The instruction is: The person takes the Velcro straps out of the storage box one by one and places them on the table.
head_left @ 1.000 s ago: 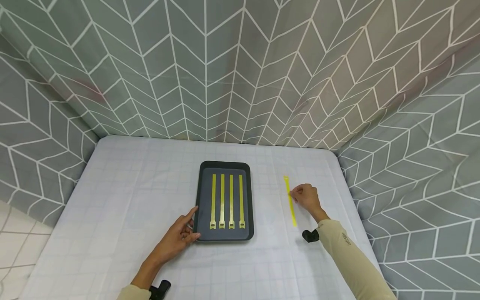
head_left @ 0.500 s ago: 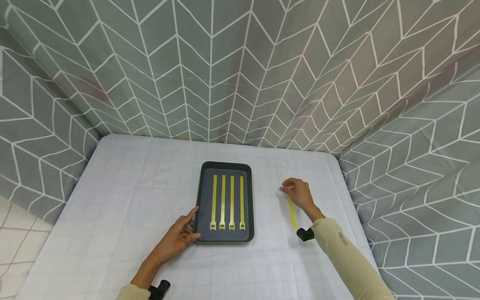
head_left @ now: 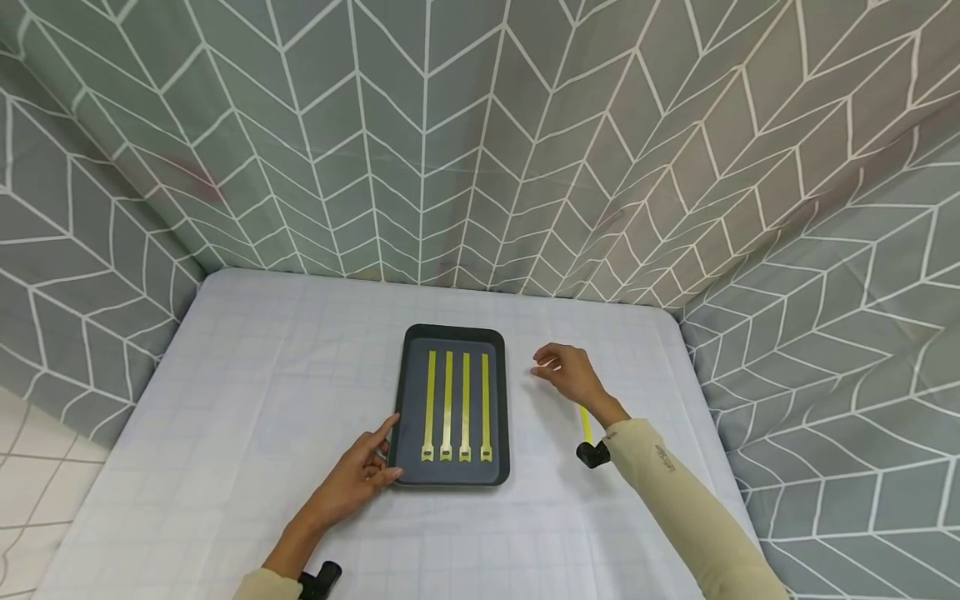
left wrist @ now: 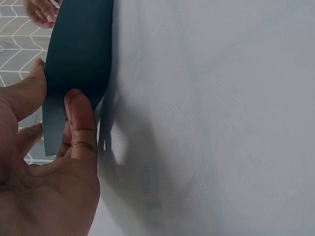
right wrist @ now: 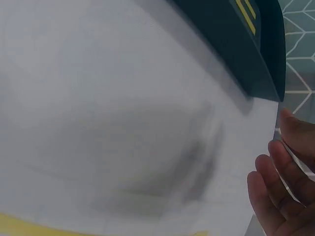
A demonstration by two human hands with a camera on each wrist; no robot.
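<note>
Head view shows four straps (head_left: 447, 408) in the tray (head_left: 450, 472) (right wrist, two).

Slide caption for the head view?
Left hand holds tray of four yellow straps; right hand hovers near a fifth.

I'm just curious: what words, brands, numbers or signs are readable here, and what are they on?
Nothing can be read for certain.
Right sleeve: a short line of dark lettering, too small and blurred to quote.
Yellow straps: no writing visible.
Dark tray: no writing visible.
Patterned curtain: zigzag lines only, no words.
</note>
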